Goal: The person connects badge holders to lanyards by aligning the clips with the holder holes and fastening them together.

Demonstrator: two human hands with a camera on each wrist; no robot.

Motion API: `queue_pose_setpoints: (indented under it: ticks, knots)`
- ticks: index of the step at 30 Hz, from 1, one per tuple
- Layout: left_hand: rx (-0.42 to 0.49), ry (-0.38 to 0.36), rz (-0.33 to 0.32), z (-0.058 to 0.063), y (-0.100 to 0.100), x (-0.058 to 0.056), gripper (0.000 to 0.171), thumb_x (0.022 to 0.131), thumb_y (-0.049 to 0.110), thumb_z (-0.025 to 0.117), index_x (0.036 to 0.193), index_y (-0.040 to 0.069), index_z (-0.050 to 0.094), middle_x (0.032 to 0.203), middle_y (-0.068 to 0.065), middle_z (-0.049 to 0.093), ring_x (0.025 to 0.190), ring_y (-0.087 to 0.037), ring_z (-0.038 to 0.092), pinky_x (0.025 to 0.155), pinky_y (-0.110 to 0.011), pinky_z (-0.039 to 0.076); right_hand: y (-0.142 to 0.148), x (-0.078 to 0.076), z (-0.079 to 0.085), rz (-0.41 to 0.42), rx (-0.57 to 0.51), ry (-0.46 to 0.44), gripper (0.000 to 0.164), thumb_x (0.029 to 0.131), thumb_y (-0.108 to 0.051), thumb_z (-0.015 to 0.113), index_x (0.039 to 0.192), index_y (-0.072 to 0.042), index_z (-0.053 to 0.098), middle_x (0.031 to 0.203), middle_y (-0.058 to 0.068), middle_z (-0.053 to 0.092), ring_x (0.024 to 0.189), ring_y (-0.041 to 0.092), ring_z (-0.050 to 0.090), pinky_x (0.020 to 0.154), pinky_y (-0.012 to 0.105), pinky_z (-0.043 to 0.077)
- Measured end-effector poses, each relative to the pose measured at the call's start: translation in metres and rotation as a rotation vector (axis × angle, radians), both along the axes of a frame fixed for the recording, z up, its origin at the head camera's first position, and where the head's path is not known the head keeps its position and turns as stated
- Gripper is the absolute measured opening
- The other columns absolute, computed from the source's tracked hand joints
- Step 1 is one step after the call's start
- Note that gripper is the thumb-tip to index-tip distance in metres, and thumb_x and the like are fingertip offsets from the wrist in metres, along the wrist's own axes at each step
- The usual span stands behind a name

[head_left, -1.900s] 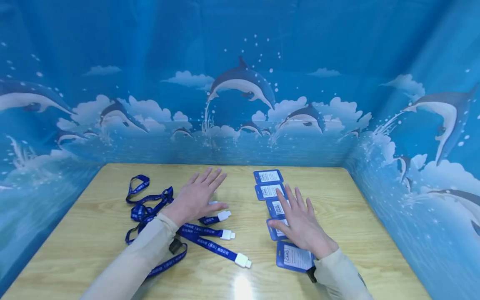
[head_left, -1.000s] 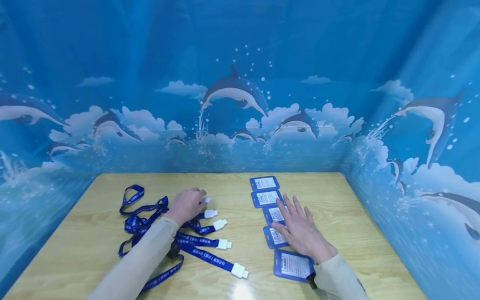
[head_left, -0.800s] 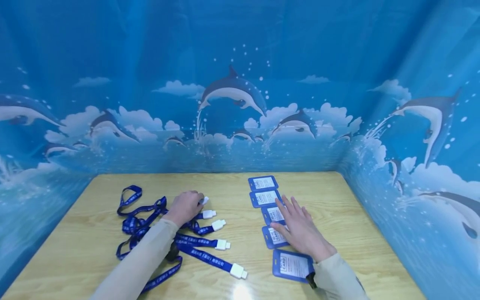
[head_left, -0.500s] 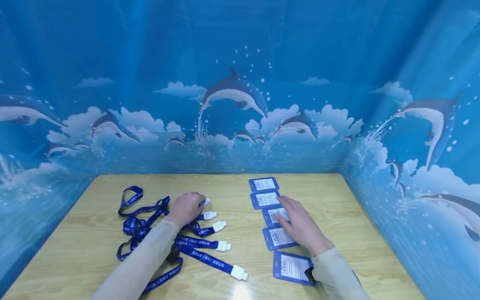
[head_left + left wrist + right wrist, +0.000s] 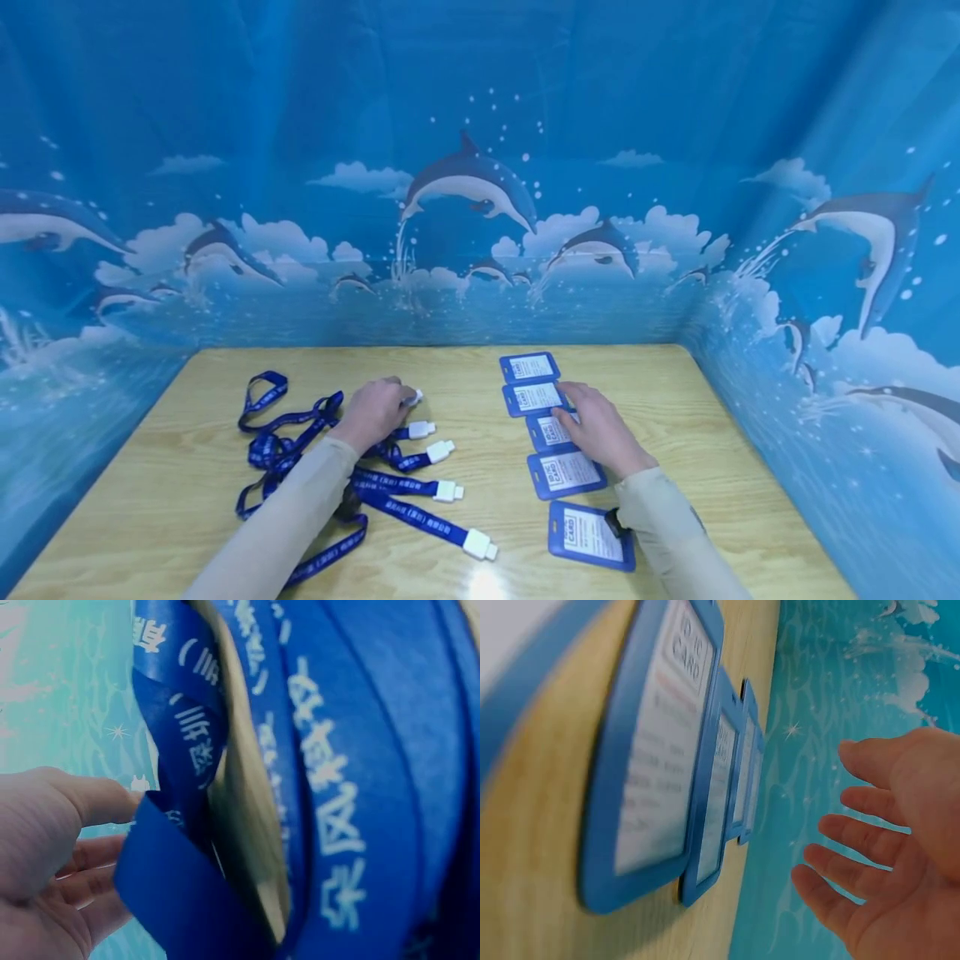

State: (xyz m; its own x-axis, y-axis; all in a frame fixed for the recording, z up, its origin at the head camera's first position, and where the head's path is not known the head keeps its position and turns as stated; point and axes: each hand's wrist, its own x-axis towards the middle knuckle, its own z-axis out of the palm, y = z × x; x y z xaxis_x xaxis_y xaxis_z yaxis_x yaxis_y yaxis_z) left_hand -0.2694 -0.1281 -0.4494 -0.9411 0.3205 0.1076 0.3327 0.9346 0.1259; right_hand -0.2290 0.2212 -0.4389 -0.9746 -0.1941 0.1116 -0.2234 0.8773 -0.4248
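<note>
Several blue lanyards (image 5: pixel 423 519) with white plastic buckles lie on the left of the table, their straps tangled. My left hand (image 5: pixel 372 414) pinches the farthest lanyard near its white buckle (image 5: pixel 416 397); in the left wrist view, blue straps (image 5: pixel 337 787) pass close before the camera and the thumb (image 5: pixel 105 801) meets the strap's end. On the right, several blue-framed card holders (image 5: pixel 567 473) lie in a column. Above the middle ones is my right hand (image 5: pixel 603 429), fingers loosely bent and holding nothing. The right wrist view shows these fingers (image 5: pixel 855 877) apart from the holders.
The light wooden table (image 5: pixel 465 371) is backed by a blue curtain (image 5: pixel 450 300) printed with dolphins, which also runs along both sides. A black wrist strap (image 5: pixel 617 522) on the right sleeve overlaps the nearest card holder (image 5: pixel 588 537).
My left hand, spread flat earlier, has come down and taken hold of the farthest lanyard. My right hand has drawn its spread fingers together above the card holders. The head view has tilted slightly.
</note>
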Motion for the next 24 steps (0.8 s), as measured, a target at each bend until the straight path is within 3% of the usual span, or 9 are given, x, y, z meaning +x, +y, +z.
queue_pose_setpoints:
  ticks: [11, 19, 24]
  knots:
    - [0.011, 0.0, -0.037, 0.007, 0.004, 0.001, 0.025, 0.091, 0.014, 0.075, 0.116, 0.017, 0.077, 0.1, -0.007, 0.072, 0.076, -0.018, 0.067, 0.071, -0.035, 0.061, 0.008, -0.058, -0.011, -0.018, -0.02, -0.065, 0.038, 0.101, -0.005, 0.055, 0.138, -0.001, 0.057, 0.145, 0.024, 0.053, 0.135, 0.043, 0.049, 0.112, 0.058, 0.042]
    - [0.012, 0.043, -0.054, 0.01, 0.005, 0.0, 0.025, 0.09, 0.013, 0.075, 0.115, 0.018, 0.077, 0.102, -0.007, 0.072, 0.071, -0.016, 0.065, 0.066, -0.031, 0.06, 0.001, -0.086, -0.018, 0.012, 0.01, -0.116, 0.042, 0.1, -0.006, 0.053, 0.142, 0.0, 0.054, 0.153, 0.024, 0.044, 0.142, 0.044, 0.041, 0.118, 0.057, 0.035]
    - [0.033, 0.026, -0.05, 0.012, 0.009, -0.001, 0.026, 0.09, 0.012, 0.075, 0.116, 0.017, 0.076, 0.104, -0.007, 0.072, 0.08, -0.02, 0.068, 0.072, -0.034, 0.061, 0.002, -0.098, -0.029, -0.025, 0.063, -0.168, 0.046, 0.103, -0.013, 0.053, 0.148, -0.002, 0.047, 0.158, 0.023, 0.038, 0.145, 0.043, 0.037, 0.119, 0.057, 0.033]
